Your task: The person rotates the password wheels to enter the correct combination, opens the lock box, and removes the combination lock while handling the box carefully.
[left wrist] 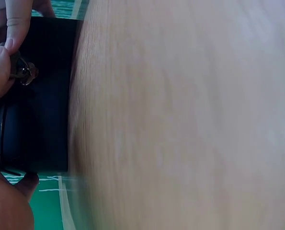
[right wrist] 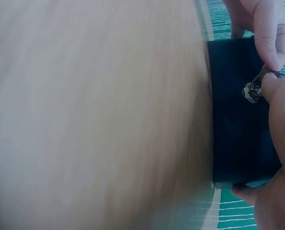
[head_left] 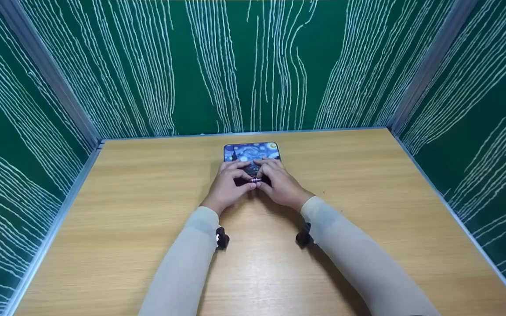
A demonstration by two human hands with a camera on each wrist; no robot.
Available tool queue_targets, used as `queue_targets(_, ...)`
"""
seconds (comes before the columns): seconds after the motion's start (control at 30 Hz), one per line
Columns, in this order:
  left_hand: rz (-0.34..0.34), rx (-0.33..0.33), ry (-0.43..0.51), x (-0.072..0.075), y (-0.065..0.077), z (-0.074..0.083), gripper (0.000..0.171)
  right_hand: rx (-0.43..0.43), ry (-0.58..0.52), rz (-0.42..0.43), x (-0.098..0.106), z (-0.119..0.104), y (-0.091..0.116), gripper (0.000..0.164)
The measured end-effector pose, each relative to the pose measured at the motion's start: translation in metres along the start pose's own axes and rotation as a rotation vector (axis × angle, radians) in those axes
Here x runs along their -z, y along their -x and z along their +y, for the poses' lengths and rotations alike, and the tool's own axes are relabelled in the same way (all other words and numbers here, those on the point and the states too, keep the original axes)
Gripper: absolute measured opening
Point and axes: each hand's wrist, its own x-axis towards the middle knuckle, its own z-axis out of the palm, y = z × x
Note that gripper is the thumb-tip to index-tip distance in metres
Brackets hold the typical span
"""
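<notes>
A small box (head_left: 252, 152) with a blue swirling night-sky picture on its lid lies toward the back of the table. Its dark side (left wrist: 41, 120) faces me, and a small metal clasp (right wrist: 252, 92) sits at the middle of that side. My left hand (head_left: 228, 188) pinches the clasp from the left with thumb and forefinger. From the right, my right hand (head_left: 282, 188) pinches the same clasp. Other fingers of both hands rest along the box's edges and sides. The fingertips partly cover the clasp, so its exact shape is hard to tell.
The light wood table (head_left: 147, 219) extends around the box. Green walls (head_left: 275, 66) with white wavy lines stand behind and on both sides, with metal edging (head_left: 73, 184) at the table's border. A dark device (head_left: 221, 238) is worn at each wrist.
</notes>
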Motion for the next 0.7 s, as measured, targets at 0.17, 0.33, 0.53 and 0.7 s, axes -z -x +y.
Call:
queue_targets(0.17, 0.004, -0.004, 0.006, -0.0004, -0.0003, -0.0014, 0.016, -0.007, -0.006, -0.002, -0.0003, 0.0002, 0.0, 0.015)
queue_targets(0.33, 0.002, 0.003, -0.004, 0.0001, -0.0004, -0.0005, 0.016, -0.009, -0.003, -0.005, -0.001, 0.0012, -0.0004, 0.014)
queue_targets(0.53, 0.003, 0.018, -0.004, 0.0001, 0.0, 0.0003, 0.015, 0.004, -0.011, 0.007, -0.0005, 0.0008, 0.0002, 0.014)
queue_targets(0.7, 0.004, 0.023, 0.008, 0.0002, -0.0001, 0.001, 0.015, 0.005, -0.02, 0.009, -0.0003, 0.0007, 0.0002, 0.015)
